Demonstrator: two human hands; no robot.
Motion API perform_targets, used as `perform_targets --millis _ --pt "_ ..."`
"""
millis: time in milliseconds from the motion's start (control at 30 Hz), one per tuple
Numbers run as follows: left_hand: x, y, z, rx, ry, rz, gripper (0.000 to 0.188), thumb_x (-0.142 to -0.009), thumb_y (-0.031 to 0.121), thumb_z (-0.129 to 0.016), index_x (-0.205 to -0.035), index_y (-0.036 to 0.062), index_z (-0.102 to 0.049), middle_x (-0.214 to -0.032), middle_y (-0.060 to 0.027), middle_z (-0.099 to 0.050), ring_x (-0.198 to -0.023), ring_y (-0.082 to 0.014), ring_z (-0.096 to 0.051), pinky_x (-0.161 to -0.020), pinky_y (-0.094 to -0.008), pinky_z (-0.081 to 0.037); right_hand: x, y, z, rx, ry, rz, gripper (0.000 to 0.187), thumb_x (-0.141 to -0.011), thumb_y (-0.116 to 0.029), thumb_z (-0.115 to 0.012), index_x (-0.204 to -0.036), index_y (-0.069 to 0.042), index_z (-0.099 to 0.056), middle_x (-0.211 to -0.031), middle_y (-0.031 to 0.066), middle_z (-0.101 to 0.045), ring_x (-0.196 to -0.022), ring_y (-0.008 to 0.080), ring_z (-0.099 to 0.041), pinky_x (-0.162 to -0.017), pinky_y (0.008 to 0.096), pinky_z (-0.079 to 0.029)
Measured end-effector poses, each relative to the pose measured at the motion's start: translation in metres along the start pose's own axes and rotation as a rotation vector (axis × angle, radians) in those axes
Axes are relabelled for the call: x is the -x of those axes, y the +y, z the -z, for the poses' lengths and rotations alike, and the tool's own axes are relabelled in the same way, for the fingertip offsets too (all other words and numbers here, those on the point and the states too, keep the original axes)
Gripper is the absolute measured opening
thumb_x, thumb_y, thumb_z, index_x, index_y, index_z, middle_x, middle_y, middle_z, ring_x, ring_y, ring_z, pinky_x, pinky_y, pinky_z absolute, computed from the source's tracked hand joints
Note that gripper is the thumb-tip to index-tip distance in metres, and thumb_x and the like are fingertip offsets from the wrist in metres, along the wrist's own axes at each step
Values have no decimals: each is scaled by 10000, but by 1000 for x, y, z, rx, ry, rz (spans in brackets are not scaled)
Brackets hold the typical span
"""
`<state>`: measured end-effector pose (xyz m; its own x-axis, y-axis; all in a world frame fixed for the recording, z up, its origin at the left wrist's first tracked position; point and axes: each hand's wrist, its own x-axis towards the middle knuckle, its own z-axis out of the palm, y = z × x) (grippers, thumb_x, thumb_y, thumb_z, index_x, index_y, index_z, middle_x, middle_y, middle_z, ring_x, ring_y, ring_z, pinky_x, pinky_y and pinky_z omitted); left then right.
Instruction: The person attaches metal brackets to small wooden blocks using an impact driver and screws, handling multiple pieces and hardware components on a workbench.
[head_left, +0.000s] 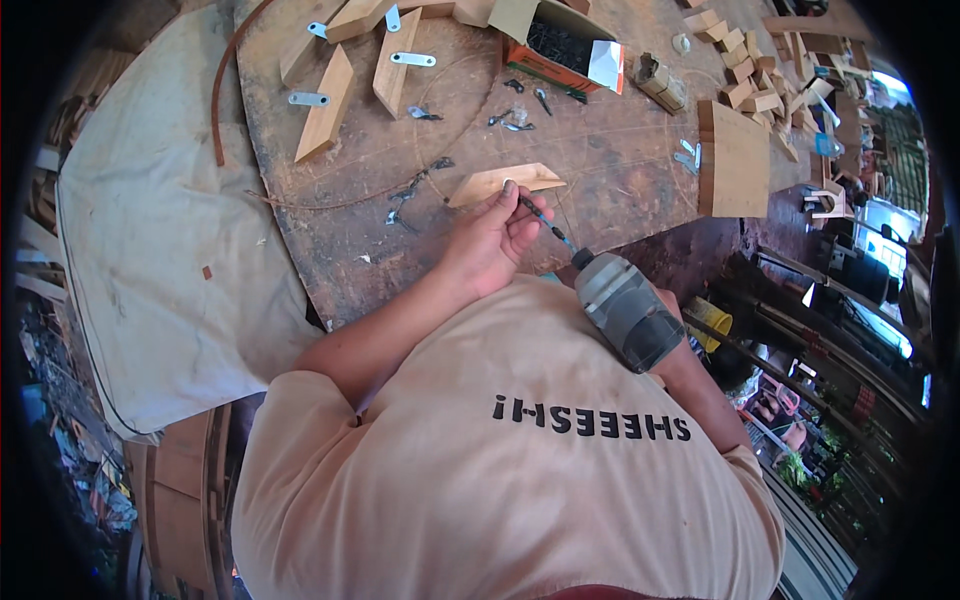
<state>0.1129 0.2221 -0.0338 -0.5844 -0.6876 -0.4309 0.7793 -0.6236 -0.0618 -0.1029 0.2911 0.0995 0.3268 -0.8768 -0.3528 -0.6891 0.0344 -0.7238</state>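
On the worktable lies a small wooden block (508,182) with slanted ends. My left hand (490,240) is closed at its near edge, thumb and fingertips pinched beside a small pale spot on the wood. What the fingertips hold is too small to make out. The thin dark and blue shaft of a grey, bottle-shaped tool (630,312) reaches to these fingers from a black collar. Behind the tool's body, my right hand (668,300) grips it; most of its fingers are hidden.
Wooden pieces (325,105) with metal tabs (413,59) lie at the far left. An open box (560,48) of dark screws stands at the back. Loose hardware (512,122) is scattered across the worktable (400,250). A wide board (735,160) and several offcuts (760,85) are at right.
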Motion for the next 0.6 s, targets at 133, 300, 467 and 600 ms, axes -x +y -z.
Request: perform_targets --millis 133,300,467,600 --pt "-3 -1 6 17 15 -2 227 -976 248 -492 -994 34 -567 -950 -89 -648 -887 -187 -670 -682 -206 -597 -9 -7 4 149 -27 66 464 -667 -152 -717 -1091 -20 -582 -965 137 -617 -790 321 -651 -701 351 -527" --pt "-4 -4 7 4 29 -1 234 -974 256 -497 -989 33 -567 -945 -84 -644 -885 -170 -665 -674 -195 -593 -7 -14 2 112 -12 41 450 -657 -149 -709 -1076 -34 -596 -956 137 -613 -783 325 -641 -688 365 -527" --pt "-3 -6 4 -88 42 2 241 -976 269 -495 -999 41 -568 -951 -79 -639 -888 -153 -658 -679 -180 -575 -3 -15 -1 98 21 -8 459 -687 -150 -697 -1118 -38 -584 -980 144 -614 -806 327 -643 -712 374 -526" --pt "-3 -7 10 -121 31 31 243 -981 257 -491 -1050 39 -570 -988 -88 -641 -911 -150 -649 -731 -204 -567 -6 -15 6 109 -33 -7 461 -711 -146 -690 -1142 -35 -570 -1016 154 -619 -836 334 -644 -741 367 -524"
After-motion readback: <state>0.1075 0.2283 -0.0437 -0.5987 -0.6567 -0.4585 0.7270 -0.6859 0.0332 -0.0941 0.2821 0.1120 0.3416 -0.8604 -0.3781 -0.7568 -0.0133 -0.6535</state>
